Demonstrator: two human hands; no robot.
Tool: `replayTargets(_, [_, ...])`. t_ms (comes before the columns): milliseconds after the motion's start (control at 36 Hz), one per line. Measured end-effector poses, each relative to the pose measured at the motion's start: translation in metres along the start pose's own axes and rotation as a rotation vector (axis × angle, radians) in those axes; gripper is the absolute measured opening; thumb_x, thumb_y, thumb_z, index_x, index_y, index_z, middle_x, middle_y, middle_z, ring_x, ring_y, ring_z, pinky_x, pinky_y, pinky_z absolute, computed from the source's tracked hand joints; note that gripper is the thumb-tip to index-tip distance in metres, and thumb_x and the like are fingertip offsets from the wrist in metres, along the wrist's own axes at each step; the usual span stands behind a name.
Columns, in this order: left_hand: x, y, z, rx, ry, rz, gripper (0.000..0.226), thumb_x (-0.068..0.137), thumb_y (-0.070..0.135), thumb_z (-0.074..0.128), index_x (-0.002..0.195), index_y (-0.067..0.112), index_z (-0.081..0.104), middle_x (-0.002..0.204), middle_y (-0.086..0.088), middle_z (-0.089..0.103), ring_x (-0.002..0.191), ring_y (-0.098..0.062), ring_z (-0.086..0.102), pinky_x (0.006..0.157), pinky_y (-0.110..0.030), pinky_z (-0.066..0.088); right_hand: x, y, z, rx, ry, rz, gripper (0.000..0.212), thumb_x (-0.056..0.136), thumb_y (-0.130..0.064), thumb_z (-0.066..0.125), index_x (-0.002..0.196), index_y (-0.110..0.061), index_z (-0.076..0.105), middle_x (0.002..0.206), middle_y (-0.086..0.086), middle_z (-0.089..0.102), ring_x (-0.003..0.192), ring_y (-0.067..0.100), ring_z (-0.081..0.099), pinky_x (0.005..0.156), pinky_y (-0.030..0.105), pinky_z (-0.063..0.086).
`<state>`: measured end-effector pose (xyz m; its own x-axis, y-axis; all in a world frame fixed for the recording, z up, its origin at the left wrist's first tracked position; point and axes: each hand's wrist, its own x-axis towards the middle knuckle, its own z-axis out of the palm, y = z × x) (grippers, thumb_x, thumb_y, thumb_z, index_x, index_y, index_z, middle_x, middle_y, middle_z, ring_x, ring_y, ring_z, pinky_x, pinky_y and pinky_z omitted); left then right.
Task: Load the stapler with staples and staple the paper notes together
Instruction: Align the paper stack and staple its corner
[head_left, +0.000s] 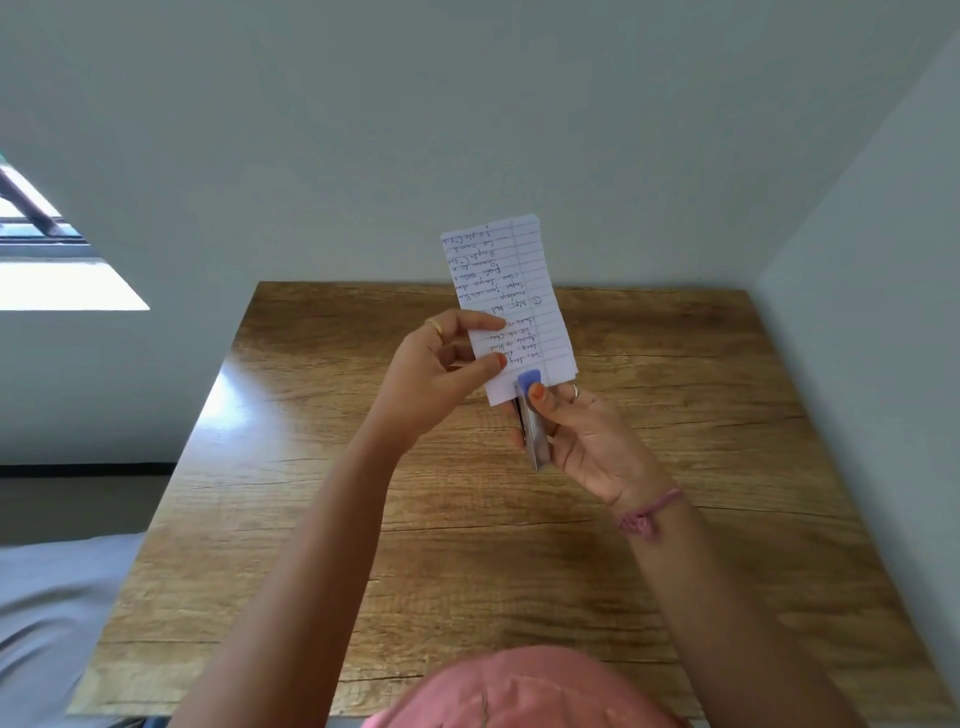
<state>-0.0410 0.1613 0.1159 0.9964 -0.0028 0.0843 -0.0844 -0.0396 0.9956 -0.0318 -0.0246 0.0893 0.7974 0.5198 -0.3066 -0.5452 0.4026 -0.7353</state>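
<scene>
My left hand pinches the left edge of a stack of lined, handwritten paper notes, held upright above the table. My right hand grips a small silver stapler with a blue tip. The stapler's jaws sit over the bottom edge of the notes, and my thumb presses on the blue tip. The lower jaw is hidden behind the paper.
A wooden table lies below my hands, pushed against a pale wall at the back and on the right. A window is at the left. Pink clothing shows at the bottom edge.
</scene>
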Motion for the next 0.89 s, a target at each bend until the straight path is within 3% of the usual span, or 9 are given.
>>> replayTargets(111, [-0.007, -0.013, 0.010, -0.404, 0.149, 0.023, 0.040, 0.083, 0.009, 0.067, 0.111, 0.019, 0.041, 0.109, -0.006, 0.072, 0.102, -0.023, 0.069, 0.077, -0.029, 0.056, 0.000, 0.000, 0.003, -0.015, 0.004, -0.020, 0.028, 0.074, -0.016, 0.072, 0.103, -0.014, 0.074, 0.100, 0.010, 0.073, 0.081, 0.017, 0.071, 0.068, 0.032, 0.059])
replayTargets(167, [-0.012, -0.020, 0.016, -0.475, 0.180, -0.016, 0.050, 0.083, 0.014, 0.069, 0.120, 0.018, 0.037, 0.112, -0.007, 0.071, 0.105, -0.024, 0.067, 0.079, -0.030, 0.056, 0.000, 0.000, 0.004, -0.014, 0.007, -0.030, 0.031, 0.074, -0.016, 0.072, 0.105, -0.012, 0.073, 0.100, 0.009, 0.073, 0.081, 0.017, 0.071, 0.068, 0.032, 0.059])
replayTargets(250, [-0.019, -0.027, 0.024, -0.386, 0.053, -0.079, 0.066, 0.078, 0.026, 0.077, 0.132, 0.012, 0.041, 0.119, -0.008, 0.069, 0.109, -0.027, 0.066, 0.082, -0.032, 0.056, 0.001, 0.002, 0.007, -0.037, 0.014, -0.041, 0.035, 0.073, -0.017, 0.074, 0.107, -0.010, 0.071, 0.099, 0.008, 0.074, 0.082, 0.016, 0.071, 0.067, 0.030, 0.059])
replayTargets(361, [-0.025, -0.025, 0.039, -0.304, 0.020, -0.056, 0.036, 0.079, 0.026, 0.078, 0.111, 0.016, 0.066, 0.099, -0.006, 0.074, 0.080, -0.018, 0.071, 0.062, -0.026, 0.056, 0.002, 0.004, 0.010, -0.083, 0.027, -0.064, 0.035, 0.074, -0.020, 0.071, 0.108, -0.011, 0.070, 0.107, 0.010, 0.073, 0.093, 0.019, 0.069, 0.082, 0.036, 0.058])
replayTargets(472, [-0.026, -0.023, 0.044, -0.317, 0.063, -0.080, 0.032, 0.077, 0.026, 0.078, 0.105, 0.014, 0.070, 0.091, -0.006, 0.075, 0.069, -0.017, 0.069, 0.057, -0.023, 0.053, 0.003, 0.005, 0.009, -0.078, 0.050, -0.072, 0.034, 0.077, -0.018, 0.068, 0.110, -0.011, 0.069, 0.108, 0.010, 0.073, 0.095, 0.020, 0.069, 0.085, 0.036, 0.056])
replayTargets(583, [-0.025, -0.022, 0.047, -0.319, 0.109, -0.100, 0.027, 0.072, 0.029, 0.078, 0.097, 0.019, 0.073, 0.087, -0.005, 0.076, 0.066, -0.016, 0.069, 0.057, -0.023, 0.054, 0.003, 0.006, 0.009, -0.104, 0.084, -0.068, 0.037, 0.075, -0.020, 0.069, 0.112, -0.011, 0.069, 0.110, 0.012, 0.072, 0.097, 0.023, 0.067, 0.085, 0.038, 0.055])
replayTargets(694, [-0.026, -0.023, 0.051, -0.329, 0.162, -0.107, 0.026, 0.073, 0.028, 0.076, 0.095, 0.016, 0.072, 0.084, -0.005, 0.076, 0.067, -0.016, 0.070, 0.057, -0.023, 0.054, 0.006, 0.007, 0.010, -0.104, 0.114, -0.077, 0.031, 0.075, -0.020, 0.071, 0.104, -0.011, 0.073, 0.099, 0.008, 0.075, 0.086, 0.017, 0.070, 0.069, 0.028, 0.057])
replayTargets(889, [-0.024, -0.022, 0.049, -0.340, 0.144, -0.178, 0.033, 0.077, 0.025, 0.078, 0.104, 0.009, 0.071, 0.097, -0.013, 0.075, 0.083, -0.027, 0.069, 0.070, -0.037, 0.055, 0.008, 0.009, 0.003, -0.108, 0.107, -0.074, 0.025, 0.075, -0.021, 0.072, 0.099, -0.015, 0.076, 0.100, 0.007, 0.074, 0.086, 0.016, 0.069, 0.074, 0.030, 0.057])
